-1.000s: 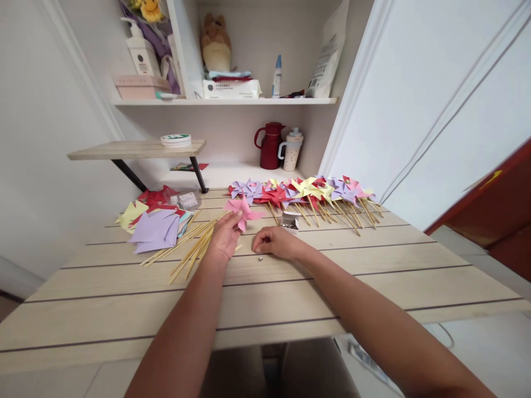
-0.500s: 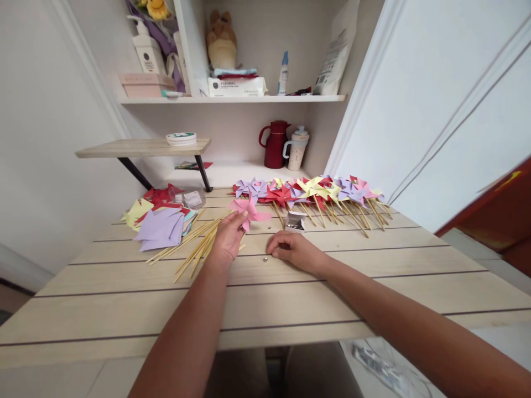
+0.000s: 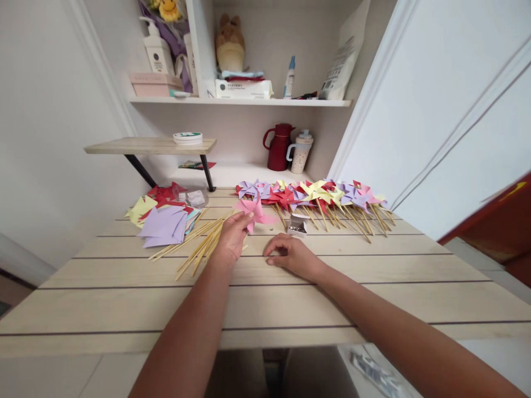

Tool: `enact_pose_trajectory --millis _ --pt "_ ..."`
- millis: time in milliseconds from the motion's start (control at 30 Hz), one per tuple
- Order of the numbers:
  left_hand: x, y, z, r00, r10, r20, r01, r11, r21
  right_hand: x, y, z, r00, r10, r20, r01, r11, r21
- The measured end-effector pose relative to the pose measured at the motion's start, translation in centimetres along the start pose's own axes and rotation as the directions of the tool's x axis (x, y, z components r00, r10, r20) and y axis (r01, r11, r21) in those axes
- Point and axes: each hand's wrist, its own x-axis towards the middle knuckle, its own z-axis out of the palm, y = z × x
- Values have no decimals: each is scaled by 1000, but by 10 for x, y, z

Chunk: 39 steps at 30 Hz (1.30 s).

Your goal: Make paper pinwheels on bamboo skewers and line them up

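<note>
1) I see a red jug (image 3: 281,148) beside a lidded cup (image 3: 301,155)
2) Above, a plush toy (image 3: 230,47) sits behind a white packet (image 3: 243,90)
3) Toward my left, I see a pump bottle (image 3: 159,55) and pink box (image 3: 155,85)

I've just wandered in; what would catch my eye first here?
Probably the row of red, yellow, purple and pink paper pinwheels along the table's far side. Next, the single pink pinwheel held in the left hand, just right of the loose sticks. Behind, a dark red jug stands beside a pale cup.
</note>
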Motion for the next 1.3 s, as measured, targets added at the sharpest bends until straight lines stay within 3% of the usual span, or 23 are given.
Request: enact_pose_trajectory --millis 1300 --pt "-2 -2 4 998 -7 59 0 992 126 0 -7 6 999 -32 -13 31 997 -71"
